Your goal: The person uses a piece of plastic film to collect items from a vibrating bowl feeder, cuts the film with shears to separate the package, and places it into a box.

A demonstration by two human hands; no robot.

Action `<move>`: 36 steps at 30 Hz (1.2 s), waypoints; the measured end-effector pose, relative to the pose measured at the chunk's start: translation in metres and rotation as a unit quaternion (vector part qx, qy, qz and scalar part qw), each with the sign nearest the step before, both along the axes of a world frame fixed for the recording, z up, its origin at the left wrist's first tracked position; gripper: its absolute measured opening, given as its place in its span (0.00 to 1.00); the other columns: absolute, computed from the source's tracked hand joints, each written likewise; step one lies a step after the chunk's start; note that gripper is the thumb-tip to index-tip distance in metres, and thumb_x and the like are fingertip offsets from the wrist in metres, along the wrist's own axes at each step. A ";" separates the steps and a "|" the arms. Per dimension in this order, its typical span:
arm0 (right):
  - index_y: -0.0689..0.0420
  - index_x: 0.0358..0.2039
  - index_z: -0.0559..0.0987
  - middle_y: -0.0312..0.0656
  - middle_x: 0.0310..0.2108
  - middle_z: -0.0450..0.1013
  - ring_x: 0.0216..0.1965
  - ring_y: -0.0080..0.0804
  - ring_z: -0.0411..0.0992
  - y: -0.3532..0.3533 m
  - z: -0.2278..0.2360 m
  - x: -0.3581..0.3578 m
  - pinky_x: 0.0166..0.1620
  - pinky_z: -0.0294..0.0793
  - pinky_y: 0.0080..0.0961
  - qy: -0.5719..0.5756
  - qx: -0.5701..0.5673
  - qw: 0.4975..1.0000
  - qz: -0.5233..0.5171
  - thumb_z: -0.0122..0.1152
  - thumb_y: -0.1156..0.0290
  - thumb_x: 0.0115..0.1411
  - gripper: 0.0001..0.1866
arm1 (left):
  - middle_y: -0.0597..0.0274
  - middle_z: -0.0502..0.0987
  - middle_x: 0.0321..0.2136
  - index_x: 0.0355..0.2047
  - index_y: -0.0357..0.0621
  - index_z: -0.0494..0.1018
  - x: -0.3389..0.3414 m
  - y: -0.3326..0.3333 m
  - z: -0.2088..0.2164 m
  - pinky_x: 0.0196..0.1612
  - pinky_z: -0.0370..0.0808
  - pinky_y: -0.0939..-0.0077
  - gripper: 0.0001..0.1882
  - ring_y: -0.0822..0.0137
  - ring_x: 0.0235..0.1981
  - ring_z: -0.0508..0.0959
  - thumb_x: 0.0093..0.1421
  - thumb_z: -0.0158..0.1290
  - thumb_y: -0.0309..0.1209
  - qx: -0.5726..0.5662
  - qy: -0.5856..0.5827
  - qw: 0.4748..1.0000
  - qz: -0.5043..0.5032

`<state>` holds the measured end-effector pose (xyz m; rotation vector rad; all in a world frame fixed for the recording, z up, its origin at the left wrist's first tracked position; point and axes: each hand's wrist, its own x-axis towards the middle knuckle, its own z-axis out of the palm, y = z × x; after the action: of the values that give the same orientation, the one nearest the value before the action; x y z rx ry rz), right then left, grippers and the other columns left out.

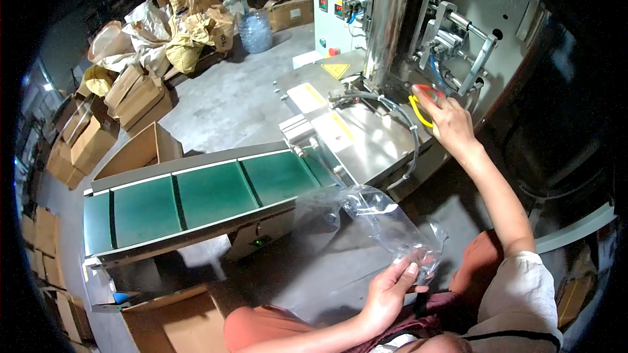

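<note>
My left hand is closed with thumb and fingers pinching the end of a crumpled clear plastic film. The film stretches away from me toward the lower corner of a packaging machine's metal top. Farther out, my right hand grips scissors with red and yellow handles over the far right part of that metal top. Their blades are hard to make out, close to the foot of an upright steel tube.
A conveyor with a green ribbed belt runs left from the machine. An open cardboard box sits below it, near my legs. More cartons and sacks are piled at the far left. A dark cable loops along the machine's edge.
</note>
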<state>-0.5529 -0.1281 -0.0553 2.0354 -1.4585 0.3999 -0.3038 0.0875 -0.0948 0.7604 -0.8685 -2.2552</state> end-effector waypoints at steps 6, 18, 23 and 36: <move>0.39 0.60 0.69 0.46 0.39 0.74 0.40 0.44 0.74 -0.001 -0.007 0.001 0.41 0.79 0.36 -0.011 0.025 1.000 0.010 0.56 0.80 0.49 0.36 | 0.57 0.69 0.57 0.62 0.39 0.59 -0.001 0.000 -0.002 0.51 0.72 0.71 0.24 0.64 0.53 0.73 0.71 0.38 0.39 0.011 0.004 1.000 0.003; 0.40 0.59 0.71 0.48 0.39 0.75 0.42 0.45 0.74 0.000 -0.010 0.001 0.41 0.78 0.37 0.012 0.063 0.998 0.006 0.55 0.82 0.48 0.36 | 0.58 0.69 0.56 0.61 0.39 0.60 0.004 -0.004 -0.003 0.52 0.72 0.69 0.24 0.64 0.53 0.72 0.71 0.38 0.39 0.018 0.007 1.000 0.002; 0.43 0.58 0.72 0.46 0.39 0.75 0.42 0.44 0.74 0.003 -0.013 0.002 0.43 0.77 0.36 -0.023 0.055 0.998 0.018 0.57 0.81 0.46 0.35 | 0.58 0.69 0.56 0.61 0.39 0.60 0.003 -0.005 -0.003 0.51 0.72 0.69 0.24 0.64 0.53 0.72 0.71 0.38 0.40 0.022 0.013 1.000 0.002; 0.48 0.53 0.76 0.48 0.29 0.75 0.32 0.46 0.75 0.003 -0.002 0.014 0.38 0.76 0.39 -0.045 0.069 0.995 0.064 0.61 0.73 0.51 0.25 | 0.59 0.70 0.55 0.62 0.41 0.60 0.004 -0.005 -0.003 0.50 0.73 0.73 0.22 0.68 0.50 0.73 0.71 0.38 0.37 0.022 0.019 1.000 0.008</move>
<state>-0.5389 -0.1247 -0.0577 2.2552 -1.4492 0.4593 -0.2993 0.0828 -0.0981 0.7396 -0.7946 -2.2748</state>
